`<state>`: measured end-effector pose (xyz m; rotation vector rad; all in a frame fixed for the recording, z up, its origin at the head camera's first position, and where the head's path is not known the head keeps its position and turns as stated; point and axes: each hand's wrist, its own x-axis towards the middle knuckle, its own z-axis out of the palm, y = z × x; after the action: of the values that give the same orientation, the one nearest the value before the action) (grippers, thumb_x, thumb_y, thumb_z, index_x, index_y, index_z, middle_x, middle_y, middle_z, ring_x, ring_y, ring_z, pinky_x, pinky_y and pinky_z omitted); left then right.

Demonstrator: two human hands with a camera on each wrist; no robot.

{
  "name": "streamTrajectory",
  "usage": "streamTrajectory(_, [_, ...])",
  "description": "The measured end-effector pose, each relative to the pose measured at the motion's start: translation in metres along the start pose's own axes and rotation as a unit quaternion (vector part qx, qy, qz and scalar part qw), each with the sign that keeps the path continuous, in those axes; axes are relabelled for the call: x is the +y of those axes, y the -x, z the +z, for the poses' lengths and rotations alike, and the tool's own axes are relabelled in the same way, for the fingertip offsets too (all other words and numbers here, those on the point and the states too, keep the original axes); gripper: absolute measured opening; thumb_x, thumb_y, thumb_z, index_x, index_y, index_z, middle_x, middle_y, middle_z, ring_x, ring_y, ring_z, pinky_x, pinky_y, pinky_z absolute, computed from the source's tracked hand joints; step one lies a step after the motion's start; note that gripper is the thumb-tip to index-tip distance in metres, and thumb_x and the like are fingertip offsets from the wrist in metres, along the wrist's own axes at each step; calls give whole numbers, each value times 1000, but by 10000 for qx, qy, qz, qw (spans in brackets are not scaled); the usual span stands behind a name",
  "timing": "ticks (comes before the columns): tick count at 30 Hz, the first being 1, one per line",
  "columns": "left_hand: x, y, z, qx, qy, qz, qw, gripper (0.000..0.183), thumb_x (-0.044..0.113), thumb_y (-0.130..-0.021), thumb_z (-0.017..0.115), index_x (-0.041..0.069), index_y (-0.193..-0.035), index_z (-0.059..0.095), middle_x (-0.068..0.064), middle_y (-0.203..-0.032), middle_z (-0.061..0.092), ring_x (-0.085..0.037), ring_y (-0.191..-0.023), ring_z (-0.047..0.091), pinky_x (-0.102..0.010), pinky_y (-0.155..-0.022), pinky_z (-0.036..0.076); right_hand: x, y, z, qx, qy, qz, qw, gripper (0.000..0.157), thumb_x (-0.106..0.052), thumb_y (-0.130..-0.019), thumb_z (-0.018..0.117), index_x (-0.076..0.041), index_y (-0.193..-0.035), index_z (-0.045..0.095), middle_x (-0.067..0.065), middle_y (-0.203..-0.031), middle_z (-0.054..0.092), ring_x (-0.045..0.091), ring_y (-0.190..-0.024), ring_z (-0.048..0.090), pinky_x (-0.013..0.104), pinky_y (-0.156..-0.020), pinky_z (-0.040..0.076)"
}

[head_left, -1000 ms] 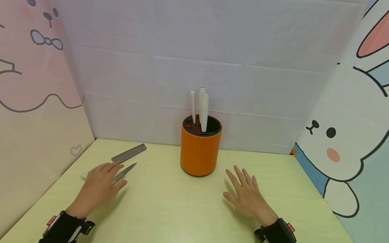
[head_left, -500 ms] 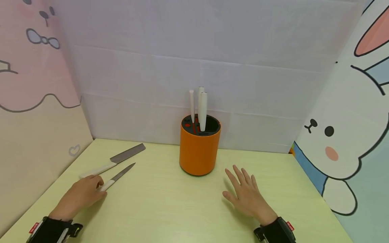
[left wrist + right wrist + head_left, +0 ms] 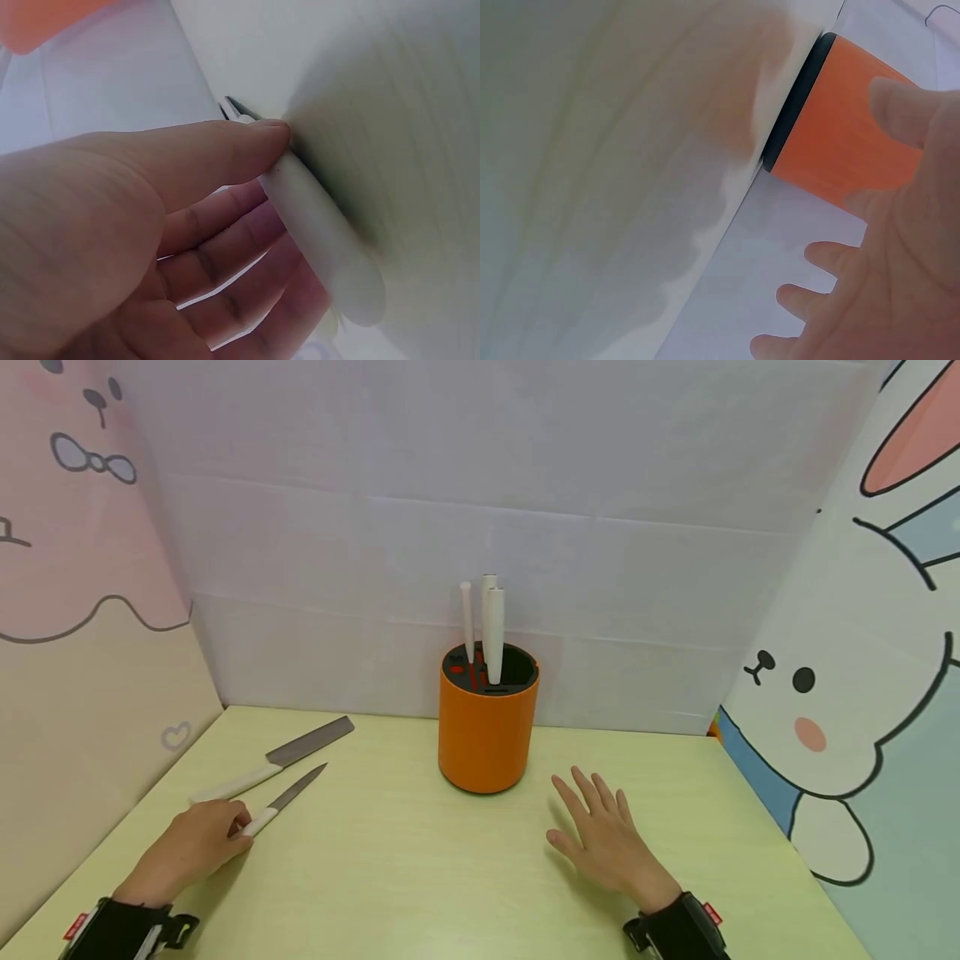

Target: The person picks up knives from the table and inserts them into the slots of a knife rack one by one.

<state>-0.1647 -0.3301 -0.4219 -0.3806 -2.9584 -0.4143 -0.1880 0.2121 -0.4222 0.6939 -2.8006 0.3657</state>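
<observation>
My left hand [image 3: 186, 850] pinches the white handle of a paring knife [image 3: 297, 788], whose pointed blade lies toward the back of the table. In the left wrist view the thumb presses one side of the handle [image 3: 319, 225] and the curled fingers lie along the other. Just behind it rests a cleaver [image 3: 311, 741] with a broad rectangular blade; the hand covers a little of its handle end. My right hand [image 3: 606, 852] is spread over the table, holding nothing, to the right of an orange knife block [image 3: 487, 739]. In the right wrist view its fingers [image 3: 826, 259] are apart.
Several white-handled utensils [image 3: 492, 635] stand upright in the block's black top. A white wall sheet [image 3: 360, 610] rises behind the pale table [image 3: 390, 877]. Cartoon-printed panels [image 3: 810, 760] flank both sides.
My left hand has moved left and toward me from over the knives, and its fingers have closed on the paring knife's handle. The right hand stays put; the view has shifted slightly.
</observation>
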Motion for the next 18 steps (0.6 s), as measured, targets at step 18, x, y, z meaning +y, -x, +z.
streamTrajectory(18, [16,-5,4,115,276,674,9973,20,11,-77,78,14,-91,64,11,-79,55,-5,-70,50,-26,-58,46,-1,1,-1,4,-9,-32,10000,68,-42,-95,57,-16,-150,28,18,-153,21,44,-137,17,72,-102,16])
